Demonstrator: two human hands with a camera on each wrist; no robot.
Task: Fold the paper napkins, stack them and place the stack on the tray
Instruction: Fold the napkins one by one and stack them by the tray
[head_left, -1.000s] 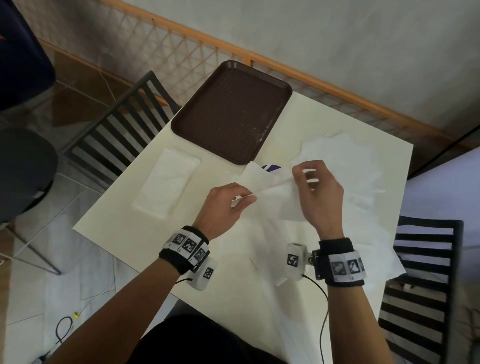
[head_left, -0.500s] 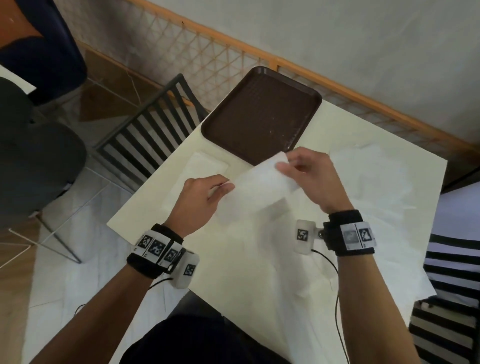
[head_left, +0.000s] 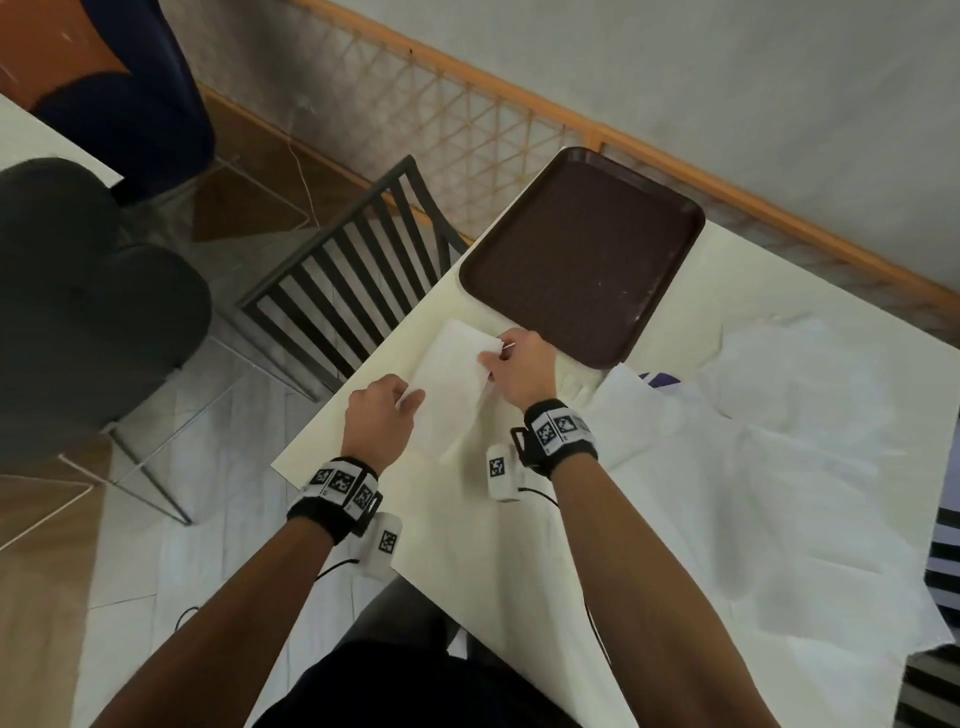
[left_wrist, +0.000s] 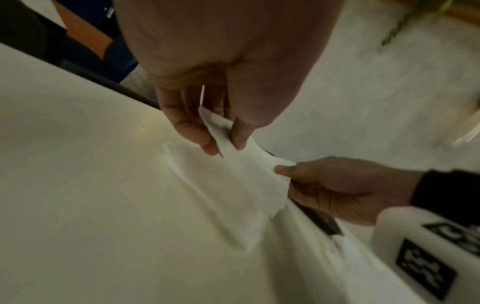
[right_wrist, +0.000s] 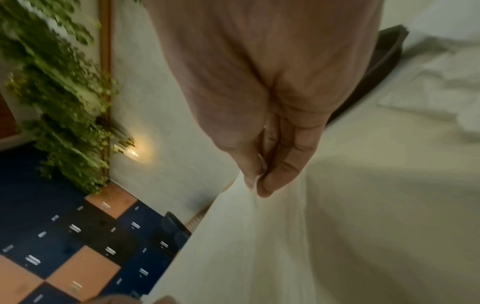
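A folded white napkin hangs just above the table's left edge, held at both ends. My left hand pinches its near corner between thumb and fingers. My right hand pinches the far corner, with its fingertips closed on the paper. In the left wrist view another folded napkin lies flat on the table under the held one. The empty brown tray sits just beyond my right hand. A loose spread of unfolded napkins covers the table's right side.
A cream table carries everything; its left edge runs close beside my left hand. A dark slatted chair stands left of the table and a lattice fence runs behind. Something purple shows under the napkin spread.
Both hands have carried the folded napkin leftward from the table's middle to the spot by the left edge where the earlier folded napkin lies, and lowered it there.
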